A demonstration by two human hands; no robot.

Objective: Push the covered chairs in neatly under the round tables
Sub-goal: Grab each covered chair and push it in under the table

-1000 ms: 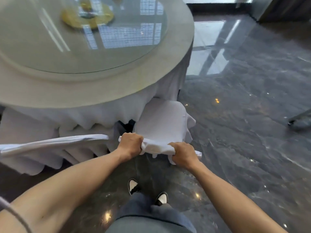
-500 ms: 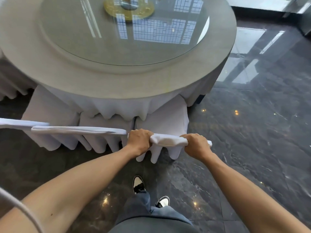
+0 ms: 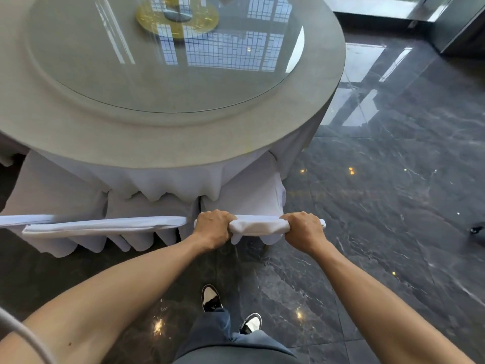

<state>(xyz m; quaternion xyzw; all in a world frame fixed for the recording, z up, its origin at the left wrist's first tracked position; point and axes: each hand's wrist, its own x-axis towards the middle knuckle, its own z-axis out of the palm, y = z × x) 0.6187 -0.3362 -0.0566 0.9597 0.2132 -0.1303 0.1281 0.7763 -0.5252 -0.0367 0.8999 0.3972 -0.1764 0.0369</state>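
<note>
Both hands hold the top rail of a white-covered chair (image 3: 258,199) at the round tabletop (image 3: 162,143): the left hand (image 3: 214,227) and right hand (image 3: 304,228) each have a closed grip on it. The chair's seat sits under the tabletop's edge, beside a neighbouring covered chair (image 3: 105,223).

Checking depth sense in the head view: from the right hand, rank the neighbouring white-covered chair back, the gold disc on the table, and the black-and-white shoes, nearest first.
From the right hand:
1. Black-and-white shoes, below on the floor.
2. Neighbouring white-covered chair back, to the left.
3. Gold disc, far across the table.
</note>
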